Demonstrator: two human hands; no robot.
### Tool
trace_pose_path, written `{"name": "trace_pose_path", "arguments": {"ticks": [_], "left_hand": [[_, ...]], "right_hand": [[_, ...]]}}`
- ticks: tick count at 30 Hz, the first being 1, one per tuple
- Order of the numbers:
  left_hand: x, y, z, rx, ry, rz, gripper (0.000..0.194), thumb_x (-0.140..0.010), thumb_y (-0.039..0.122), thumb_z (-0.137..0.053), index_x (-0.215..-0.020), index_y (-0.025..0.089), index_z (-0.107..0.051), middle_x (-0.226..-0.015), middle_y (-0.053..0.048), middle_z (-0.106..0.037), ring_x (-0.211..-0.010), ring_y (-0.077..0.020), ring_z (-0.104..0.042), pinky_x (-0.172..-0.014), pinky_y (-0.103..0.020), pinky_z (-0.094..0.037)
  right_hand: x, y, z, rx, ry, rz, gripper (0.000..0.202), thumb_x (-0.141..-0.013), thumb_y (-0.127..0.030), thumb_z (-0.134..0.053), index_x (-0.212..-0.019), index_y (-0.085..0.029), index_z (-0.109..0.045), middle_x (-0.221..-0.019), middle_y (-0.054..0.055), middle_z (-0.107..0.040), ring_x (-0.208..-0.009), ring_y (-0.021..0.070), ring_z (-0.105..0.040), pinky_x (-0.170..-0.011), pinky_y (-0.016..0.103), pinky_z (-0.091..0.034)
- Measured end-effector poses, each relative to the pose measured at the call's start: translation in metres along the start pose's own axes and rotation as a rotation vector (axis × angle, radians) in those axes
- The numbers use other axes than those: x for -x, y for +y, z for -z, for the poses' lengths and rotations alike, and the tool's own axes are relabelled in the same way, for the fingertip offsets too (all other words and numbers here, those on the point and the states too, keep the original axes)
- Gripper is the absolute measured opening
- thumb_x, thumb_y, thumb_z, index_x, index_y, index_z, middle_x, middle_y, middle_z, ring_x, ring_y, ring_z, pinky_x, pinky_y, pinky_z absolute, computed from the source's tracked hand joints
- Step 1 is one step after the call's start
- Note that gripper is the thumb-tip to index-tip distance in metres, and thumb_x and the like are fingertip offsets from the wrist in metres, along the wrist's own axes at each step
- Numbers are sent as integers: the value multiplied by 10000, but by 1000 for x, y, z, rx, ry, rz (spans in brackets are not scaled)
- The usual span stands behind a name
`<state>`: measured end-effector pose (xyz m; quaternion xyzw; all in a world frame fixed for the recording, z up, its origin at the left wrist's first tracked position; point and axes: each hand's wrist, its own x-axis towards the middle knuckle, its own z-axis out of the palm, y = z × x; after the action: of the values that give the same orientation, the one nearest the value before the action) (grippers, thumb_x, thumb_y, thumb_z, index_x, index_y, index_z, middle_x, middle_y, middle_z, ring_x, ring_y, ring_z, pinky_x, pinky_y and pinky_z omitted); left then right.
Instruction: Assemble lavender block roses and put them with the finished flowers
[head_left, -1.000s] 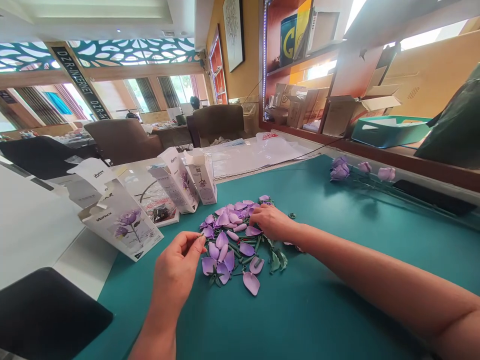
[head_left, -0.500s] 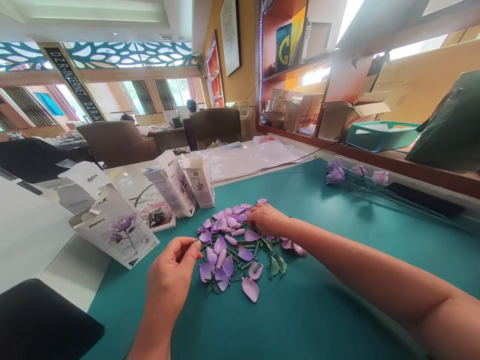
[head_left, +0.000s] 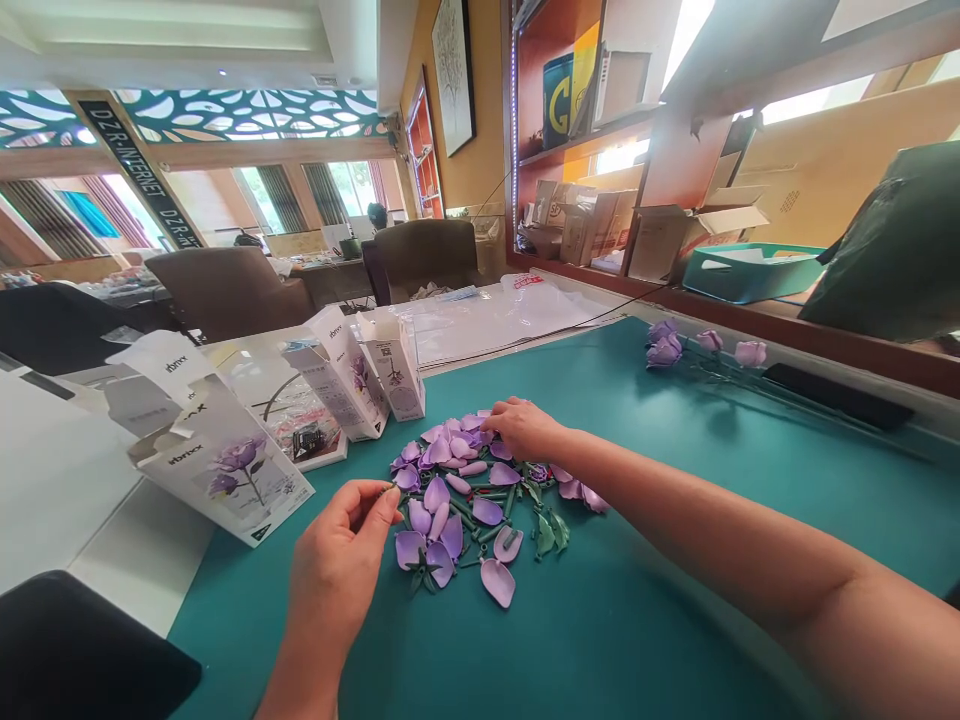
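A heap of purple plastic petals (head_left: 437,493) lies on the green table mat (head_left: 600,640), mixed with dark green stem pieces (head_left: 465,518) and green leaves (head_left: 553,533). At the heap's left edge, my left hand (head_left: 346,545) pinches thumb against forefinger; a tiny dark bit shows at the tips, too small to name. My right hand (head_left: 525,430) reaches over the far side of the heap, fingers bent down among the petals. Its fingertips are partly hidden, and I cannot make out what they hold.
White flower-set boxes (head_left: 232,460) stand open at the left, near a bagged item (head_left: 307,440). Assembled purple flowers (head_left: 664,348) lie at the back right beside a black flat object (head_left: 836,395). A black object (head_left: 90,645) occupies the near left corner.
My right hand has shifted slightly left and down over the far petals. My left hand keeps its pinch in nearly the same spot. The whole view has turned slightly.
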<state>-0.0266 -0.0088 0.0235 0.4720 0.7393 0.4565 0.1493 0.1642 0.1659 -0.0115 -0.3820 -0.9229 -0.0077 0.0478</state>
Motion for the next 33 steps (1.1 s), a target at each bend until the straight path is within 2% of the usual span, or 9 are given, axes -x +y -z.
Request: {"name": "trace_pose_path", "arguments": {"ticks": [6,9,14,18,21,24,26,28,33], "left_hand": [[1,1,0,-11,-24,-12,293,-735,533,-522,-713,260,-627,-587,19,-649,-514,-164,-527,-503,-280,-388],[1,3,-1,-27,-19,5,290,-741,522,-509,-710,257,-624,-597,16,-649,-529,-165,-533,-494,-273,-378],[2,3,-1,-25,-15,-2,298,-737,528,-511,-709,254,-625,-587,19,-652,-548,-168,-553,-524,-276,-400],[-2,-1,1,-32,-54,-11,293,-725,526,-524,-722,252,-628,-588,19,-655,-513,-160,-528,-510,-278,-407],[-6,-4,3,-40,-100,-8,288,-708,520,-540,-728,247,-630,-595,16,-663,-519,-163,-542,-516,-281,-426],[-7,-5,4,-30,-103,-11,300,-709,527,-542,-743,243,-631,-605,12,-670,-548,-171,-566,-529,-285,-437],[-5,-4,3,-17,-76,-10,300,-715,526,-543,-746,241,-629,-607,12,-671,-565,-175,-577,-539,-287,-435],[-3,-2,4,-4,-31,-5,296,-723,523,-541,-742,241,-630,-601,16,-668,-571,-174,-580,-547,-288,-426],[-2,-1,6,26,-20,3,295,-721,521,-548,-758,242,-637,-606,17,-667,-574,-171,-578,-552,-287,-429]], "right_hand": [[6,10,-4,-1,-18,-39,269,-826,-112,-475,-949,-229,-683,-1013,72,-638,-924,224,-535,-731,292,-372],[3,12,-4,0,-17,-64,296,-837,-113,-466,-1015,-228,-673,-1009,83,-636,-919,224,-534,-729,288,-377],[-5,6,-7,-9,-28,-2,330,-821,-125,-509,-1063,-276,-677,-1043,72,-623,-936,217,-544,-775,290,-386],[-11,4,-5,-9,-6,-36,383,-810,-104,-516,-1145,-243,-641,-1021,115,-612,-917,240,-557,-757,315,-407],[-18,-7,-1,-25,20,-8,362,-848,-116,-478,-1152,-238,-633,-1036,111,-610,-934,231,-553,-782,322,-415],[-26,-31,0,-63,57,112,328,-907,-218,-449,-1191,-289,-598,-1159,74,-581,-1034,209,-520,-863,325,-405],[-33,-47,-2,-95,86,221,355,-870,-313,-528,-1222,-297,-569,-1258,79,-531,-1115,248,-481,-873,366,-413],[-38,-57,-6,-78,50,278,429,-814,-391,-595,-1228,-284,-551,-1284,89,-512,-1150,274,-460,-879,390,-416],[-39,-46,-9,-20,-15,215,277,-815,-273,-554,-1073,-186,-602,-1079,111,-596,-960,248,-550,-792,352,-431]]}}
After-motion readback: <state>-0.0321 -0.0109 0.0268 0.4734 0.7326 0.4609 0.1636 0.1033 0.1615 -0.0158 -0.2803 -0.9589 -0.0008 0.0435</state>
